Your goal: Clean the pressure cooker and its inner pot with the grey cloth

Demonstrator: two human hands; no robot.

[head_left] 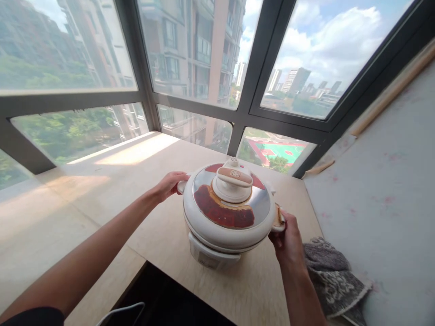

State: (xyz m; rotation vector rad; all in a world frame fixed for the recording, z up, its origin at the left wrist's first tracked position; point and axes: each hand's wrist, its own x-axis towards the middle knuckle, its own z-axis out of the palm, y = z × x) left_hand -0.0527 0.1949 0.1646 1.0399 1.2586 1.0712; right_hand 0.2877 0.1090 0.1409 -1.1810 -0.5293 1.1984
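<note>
Cooker (226,236): one. Lid (222,210) atop cooker: one, with one lid grip (234,176). Side handles (278,222) on cooker: two. Person's hands: two, left hand (171,183) at cooker's left, right hand (288,240) at cooker's right. Cloth heap (333,276) right of cooker: one. White cable (120,309) front-left of cooker: one. Window panes (197,50) beyond cooker: seven in view, three upper, four lower.

Pot (207,228) on surface (159,231), lid (224,216) on top. Left fingers (181,175) at left handle (181,187), right fingers (276,240) at right handle (279,222). Towel (335,276) right of pot, beside wall (390,199). Windows (200,54) behind and left. Opening (170,299) front-left of pot, cable (122,309) at its near left.
</note>
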